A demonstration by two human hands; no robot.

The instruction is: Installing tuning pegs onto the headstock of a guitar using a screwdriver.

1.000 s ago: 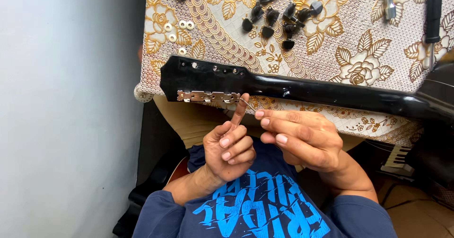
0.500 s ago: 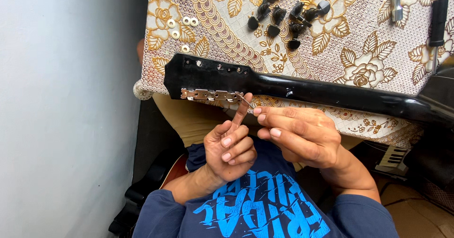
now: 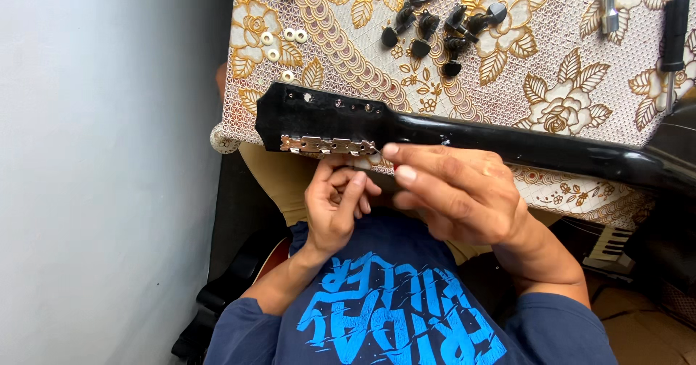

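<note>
A black guitar neck [image 3: 507, 142] lies across the table's front edge, its headstock [image 3: 319, 115] pointing left. A silver tuner plate [image 3: 326, 145] is fixed along the headstock's near edge. My left hand [image 3: 335, 209] is just under that plate with its fingers curled in; whether it holds anything is hidden. My right hand [image 3: 457, 191] reaches the neck beside the plate's right end. Its thumb and fingertips pinch a thin metal pin [image 3: 376, 148] that touches the plate.
A gold floral cloth [image 3: 551, 82] covers the table. On it lie several black tuning pegs [image 3: 442, 28], small white washers [image 3: 279, 39], a silver tool [image 3: 607, 2] and a black-handled tool [image 3: 674, 24]. A pale wall [image 3: 101, 155] is close on the left.
My left index finger, pointing up at the plate before, has curled in. My right hand has risen to the neck's edge. The view has shifted slightly.
</note>
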